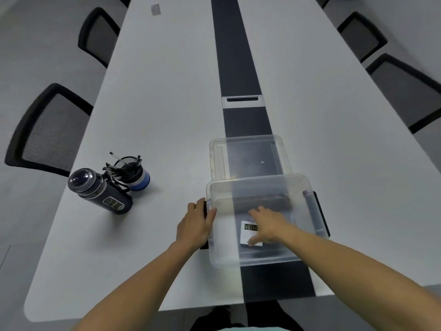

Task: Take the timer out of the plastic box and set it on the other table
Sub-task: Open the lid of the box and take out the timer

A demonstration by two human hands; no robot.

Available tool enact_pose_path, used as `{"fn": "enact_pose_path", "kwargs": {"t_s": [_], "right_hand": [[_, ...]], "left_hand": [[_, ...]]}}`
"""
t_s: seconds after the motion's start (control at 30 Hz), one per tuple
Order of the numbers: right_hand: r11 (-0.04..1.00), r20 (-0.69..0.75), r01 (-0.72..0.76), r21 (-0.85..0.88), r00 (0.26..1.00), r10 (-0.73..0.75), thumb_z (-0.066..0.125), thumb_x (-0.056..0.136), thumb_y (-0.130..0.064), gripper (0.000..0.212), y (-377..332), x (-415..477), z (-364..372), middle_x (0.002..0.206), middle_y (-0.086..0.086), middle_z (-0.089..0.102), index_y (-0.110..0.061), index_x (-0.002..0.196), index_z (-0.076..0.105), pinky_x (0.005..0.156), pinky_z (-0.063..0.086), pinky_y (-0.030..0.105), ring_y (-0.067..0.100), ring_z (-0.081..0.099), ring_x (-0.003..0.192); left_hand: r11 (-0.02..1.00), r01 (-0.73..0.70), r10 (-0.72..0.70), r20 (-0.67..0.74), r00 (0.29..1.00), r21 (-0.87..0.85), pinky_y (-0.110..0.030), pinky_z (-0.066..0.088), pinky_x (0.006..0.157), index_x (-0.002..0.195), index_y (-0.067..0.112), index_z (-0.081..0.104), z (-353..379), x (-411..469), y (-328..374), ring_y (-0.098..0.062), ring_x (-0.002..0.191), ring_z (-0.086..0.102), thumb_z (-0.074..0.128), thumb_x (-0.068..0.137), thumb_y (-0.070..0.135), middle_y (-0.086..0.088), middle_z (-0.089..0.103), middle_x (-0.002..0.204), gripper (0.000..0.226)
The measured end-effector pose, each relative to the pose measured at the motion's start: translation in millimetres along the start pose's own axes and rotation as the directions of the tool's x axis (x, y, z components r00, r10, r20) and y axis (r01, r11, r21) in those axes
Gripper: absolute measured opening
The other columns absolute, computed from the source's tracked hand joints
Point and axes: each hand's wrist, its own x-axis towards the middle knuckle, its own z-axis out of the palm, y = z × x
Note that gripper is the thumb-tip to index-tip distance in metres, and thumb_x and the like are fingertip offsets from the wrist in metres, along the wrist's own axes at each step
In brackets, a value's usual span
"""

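Observation:
A clear plastic box (224, 256) stands open near the table's front edge, over the dark centre strip. On its floor lies a small white timer (247, 231) with a dark digit display. My right hand (268, 225) is inside the box, spread over the right side of the timer, thumb at its lower edge; a firm hold cannot be made out. My left hand (194, 226) holds the box's left wall, thumb over the rim, fingers on the black side latch.
The box's clear lid (248, 156) lies flat just behind it. A dark bottle (100, 191) and a pen cup (133, 172) stand at the left. A cable port (242, 101) sits in the centre strip. Black mesh chairs (47, 132) line both long sides of the white table (155, 91).

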Motion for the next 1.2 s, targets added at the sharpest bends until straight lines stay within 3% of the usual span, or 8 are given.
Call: {"fn": "enact_pose_path", "kwargs": {"t_s": [0.27,0.47,0.67,0.8,0.87,0.97,1.03,1.2], "right_hand": [[0.989,-0.058,-0.056,-0.139,0.997,0.048,0.081,0.067,-0.042,0.074,-9,7,30,0.122,0.008,0.051,-0.015,0.127,0.047,0.090,0.050,0.038,0.026,0.055,0.108],[0.966,-0.151,-0.137,0.221,0.973,0.173,0.080,0.068,-0.036,0.072,-1,6,28,0.117,0.009,0.050,-0.013,0.123,0.040,0.075,0.052,0.036,0.029,0.060,0.098],[0.721,-0.080,-0.214,0.659,0.933,0.350,0.088,0.065,-0.017,0.076,14,13,25,0.120,0.008,0.054,-0.016,0.127,0.045,0.079,0.054,0.035,0.026,0.059,0.101],[0.304,0.026,-0.169,0.938,0.906,0.422,0.077,0.079,0.003,0.048,19,16,26,0.117,0.015,0.064,-0.010,0.119,0.054,0.077,0.061,0.047,0.032,0.066,0.100],[0.208,0.025,-0.134,0.969,0.889,0.458,0.070,0.085,0.006,0.041,18,15,25,0.117,0.015,0.065,-0.011,0.120,0.057,0.070,0.061,0.040,0.030,0.066,0.094],[0.107,0.009,-0.071,0.992,0.869,0.495,0.064,0.091,0.001,0.029,18,9,20,0.118,0.013,0.065,-0.017,0.113,0.060,0.057,0.057,0.033,0.030,0.067,0.093],[0.045,0.013,-0.042,0.998,0.856,0.517,0.059,0.094,-0.002,0.022,20,2,14,0.116,0.012,0.066,-0.018,0.110,0.060,0.059,0.059,0.034,0.030,0.068,0.093],[0.100,-0.090,0.042,0.994,0.834,0.545,0.050,0.097,-0.007,0.018,35,-26,-7,0.110,0.013,0.070,-0.018,0.107,0.062,0.070,0.060,0.042,0.030,0.070,0.091]], "left_hand": [[0.999,0.032,-0.030,0.046,0.998,-0.037,-0.032,0.045,0.077,0.136,0.022,0.039,4,-2,2,-0.024,0.103,0.059,0.027,0.099,0.054,-0.005,0.051,0.124,0.051],[0.999,0.036,-0.035,0.052,0.998,-0.020,-0.034,0.046,0.079,0.135,0.022,0.040,6,-1,0,-0.025,0.103,0.059,0.027,0.099,0.055,-0.005,0.052,0.124,0.051],[0.999,0.042,-0.042,0.056,0.998,0.007,-0.034,0.048,0.081,0.134,0.020,0.040,8,3,0,-0.025,0.104,0.060,0.028,0.099,0.054,-0.006,0.053,0.124,0.050],[0.999,0.044,-0.046,0.059,0.997,0.025,-0.035,0.049,0.084,0.135,0.020,0.040,7,3,1,-0.025,0.106,0.060,0.029,0.099,0.053,-0.006,0.053,0.125,0.050],[0.998,0.044,-0.047,0.070,0.996,0.041,-0.035,0.050,0.084,0.135,0.019,0.040,6,5,1,-0.025,0.105,0.060,0.030,0.099,0.053,-0.007,0.054,0.124,0.050],[0.996,0.048,-0.055,0.094,0.994,0.078,-0.036,0.050,0.081,0.132,0.016,0.043,2,8,1,-0.027,0.100,0.060,0.031,0.099,0.052,-0.008,0.056,0.119,0.050],[0.993,0.039,-0.054,0.126,0.991,0.115,-0.037,0.051,0.079,0.129,0.015,0.044,-2,11,1,-0.027,0.098,0.061,0.033,0.098,0.053,-0.009,0.058,0.116,0.051],[0.958,-0.025,-0.028,0.183,0.983,0.284,-0.037,0.052,0.079,0.119,0.011,0.051,-24,21,10,-0.027,0.096,0.061,0.043,0.094,0.053,-0.008,0.054,0.116,0.049]]}}
